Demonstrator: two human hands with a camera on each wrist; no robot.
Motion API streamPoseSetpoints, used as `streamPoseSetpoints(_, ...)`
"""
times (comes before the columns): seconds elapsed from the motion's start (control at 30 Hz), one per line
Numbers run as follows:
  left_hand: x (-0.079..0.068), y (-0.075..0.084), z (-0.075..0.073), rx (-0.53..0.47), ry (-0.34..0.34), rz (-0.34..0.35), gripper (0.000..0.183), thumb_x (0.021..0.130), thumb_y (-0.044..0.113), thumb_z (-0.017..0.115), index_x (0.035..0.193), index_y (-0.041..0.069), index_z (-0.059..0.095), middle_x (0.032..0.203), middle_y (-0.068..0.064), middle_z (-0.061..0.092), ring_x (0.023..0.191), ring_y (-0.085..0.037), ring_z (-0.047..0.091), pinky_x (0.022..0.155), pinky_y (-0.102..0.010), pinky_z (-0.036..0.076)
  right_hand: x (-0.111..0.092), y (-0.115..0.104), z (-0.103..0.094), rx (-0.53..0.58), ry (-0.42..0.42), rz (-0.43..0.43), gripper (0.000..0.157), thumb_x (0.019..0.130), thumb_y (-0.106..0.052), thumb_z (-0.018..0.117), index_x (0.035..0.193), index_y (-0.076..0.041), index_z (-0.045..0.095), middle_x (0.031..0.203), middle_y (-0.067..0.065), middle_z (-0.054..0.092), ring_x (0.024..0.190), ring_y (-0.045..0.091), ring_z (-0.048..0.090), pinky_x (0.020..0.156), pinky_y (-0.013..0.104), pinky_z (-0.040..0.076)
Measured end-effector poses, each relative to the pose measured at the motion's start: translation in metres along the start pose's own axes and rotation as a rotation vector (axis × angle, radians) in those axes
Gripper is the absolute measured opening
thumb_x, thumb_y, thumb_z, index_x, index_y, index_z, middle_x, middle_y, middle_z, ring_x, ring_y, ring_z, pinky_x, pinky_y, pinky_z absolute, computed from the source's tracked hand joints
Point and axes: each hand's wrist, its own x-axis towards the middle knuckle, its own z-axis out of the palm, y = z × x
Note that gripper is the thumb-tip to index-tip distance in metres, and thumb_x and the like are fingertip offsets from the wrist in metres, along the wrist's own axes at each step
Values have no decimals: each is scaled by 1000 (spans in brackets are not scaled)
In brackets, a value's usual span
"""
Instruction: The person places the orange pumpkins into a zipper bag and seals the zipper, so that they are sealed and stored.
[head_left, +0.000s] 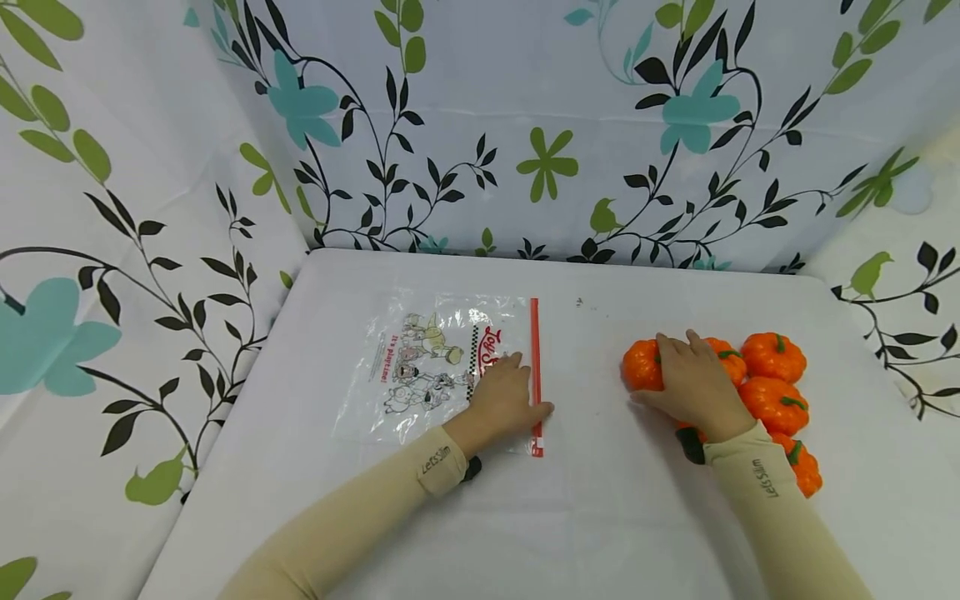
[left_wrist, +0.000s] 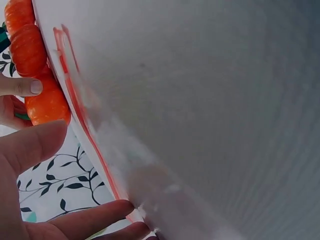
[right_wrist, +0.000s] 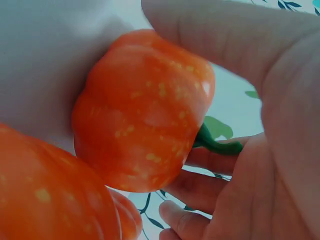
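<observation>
On the white table lies a clear plastic zip bag [head_left: 420,375] with cartoon print and a red strip along its right edge. My left hand [head_left: 501,398] rests on the bag near that strip; in the left wrist view its straight fingers [left_wrist: 95,220] touch the bag's edge. To the right, my right hand [head_left: 697,387] is over a small orange pumpkin [head_left: 642,365] at the left of a group. The right wrist view shows thumb and fingers around this pumpkin [right_wrist: 145,112], its green stem [right_wrist: 220,146] toward the palm.
Other orange pumpkins [head_left: 774,357] sit close together beside and behind my right hand, partly hidden by the hand and sleeve. A leaf-patterned curtain [head_left: 480,108] hangs behind the table's back edge and at both sides.
</observation>
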Motion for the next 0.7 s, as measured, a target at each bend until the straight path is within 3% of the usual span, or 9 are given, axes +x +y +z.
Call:
streamPoseSetpoints(0.17, -1, -2, 2, 55, 11, -4, 66, 87, 50, 71, 126, -3, 65, 147, -22, 50, 138, -38, 46, 114, -43, 36, -1, -3, 2, -20, 17, -25, 87, 82, -39, 81, 142, 13, 45, 138, 37, 50, 137, 58, 30, 114, 66, 21)
streamPoseSetpoints(0.33, 0, -5, 2, 138, 29, 40, 58, 87, 43, 72, 121, -4, 67, 142, -21, 55, 136, -35, 49, 115, -40, 35, -2, -4, 3, 1, 35, -42, 85, 79, -37, 84, 141, 9, 49, 136, 35, 53, 137, 56, 31, 113, 66, 23)
streamPoseSetpoints(0.47, 0, -8, -1, 114, 27, 37, 49, 86, 37, 72, 114, -3, 70, 142, -21, 55, 135, -34, 50, 114, -38, 37, -4, -7, 2, 32, 56, -54, 82, 79, -36, 85, 141, 5, 51, 137, 33, 52, 136, 55, 34, 111, 67, 28)
streamPoseSetpoints(0.6, 2, -10, -4, 88, 59, 24, 33, 83, 33, 75, 86, 0, 73, 141, -20, 58, 131, -31, 55, 106, -37, 46, -4, -11, -1, 100, 65, -44, 83, 81, -35, 84, 146, 2, 48, 140, 30, 50, 128, 50, 47, 103, 66, 40)
streamPoseSetpoints(0.7, 3, -11, -7, 93, 97, 23, 31, 81, 28, 76, 62, 7, 65, 136, -17, 62, 123, -27, 62, 97, -37, 53, -3, -15, -4, 162, 57, -23, 90, 81, -37, 84, 151, 0, 41, 142, 28, 48, 122, 48, 52, 98, 66, 45)
